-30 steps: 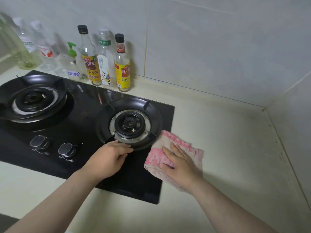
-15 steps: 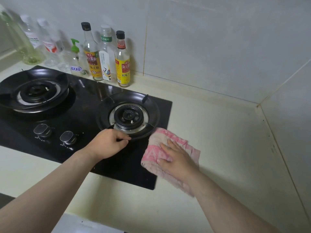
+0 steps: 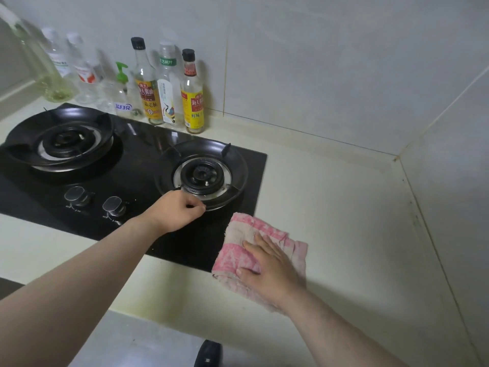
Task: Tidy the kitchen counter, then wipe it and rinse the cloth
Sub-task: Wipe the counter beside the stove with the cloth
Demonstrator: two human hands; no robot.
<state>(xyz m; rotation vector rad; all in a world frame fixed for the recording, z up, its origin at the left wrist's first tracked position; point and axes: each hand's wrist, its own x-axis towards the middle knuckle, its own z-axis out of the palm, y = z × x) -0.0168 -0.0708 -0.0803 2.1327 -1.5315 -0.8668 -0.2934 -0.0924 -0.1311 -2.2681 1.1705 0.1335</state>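
Note:
A pink-and-white cloth (image 3: 238,250) lies bunched at the front right corner of the black glass stove (image 3: 137,165), partly on the pale counter (image 3: 330,207). My right hand (image 3: 270,266) presses flat on the cloth with straight fingers. My left hand (image 3: 177,210) reaches over the stove, its fingers curled round the front rim of the right burner's black ring (image 3: 238,165).
The left burner (image 3: 66,139) and two knobs (image 3: 78,196) sit on the stove. Several bottles, among them a yellow-labelled one (image 3: 194,96), line the tiled back wall. Walls meet in a corner at the right. A dark object (image 3: 209,353) shows below the counter's front edge.
My right hand has slid the cloth from beside the burner ring toward me, to the stove's front right corner. My left hand has stayed on the ring's rim.

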